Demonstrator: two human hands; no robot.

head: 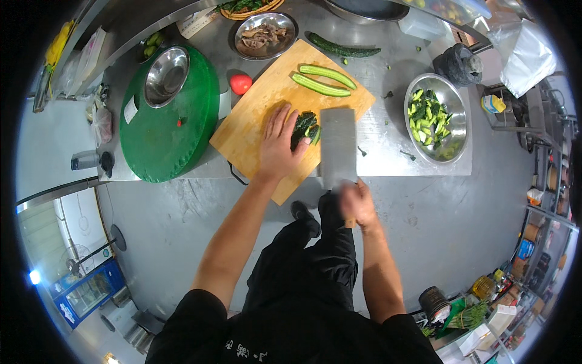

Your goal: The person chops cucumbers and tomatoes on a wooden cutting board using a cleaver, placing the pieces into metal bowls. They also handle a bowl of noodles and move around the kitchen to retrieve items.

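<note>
My right hand (359,204) grips the wooden handle of a broad cleaver (338,145), whose blade lies flat-side up over the right part of a wooden cutting board (254,104). Fingers spread, my left hand (281,143) rests on the board, with its thumb and fingertips against a small pile of cut dark-green cucumber (305,126). Two long cucumber pieces (321,85), cut face up, lie near the board's far corner. Beyond the board is a whole cucumber (343,47). A steel bowl (459,127) at the right holds cut cucumber pieces (427,119).
On the left, a round green chopping block (195,113) bears an empty steel bowl (166,77). A tomato (241,84) touches the board's left side. Behind stands a steel dish of meat pieces (263,36). A dark stone mortar (457,66) stands at the back right.
</note>
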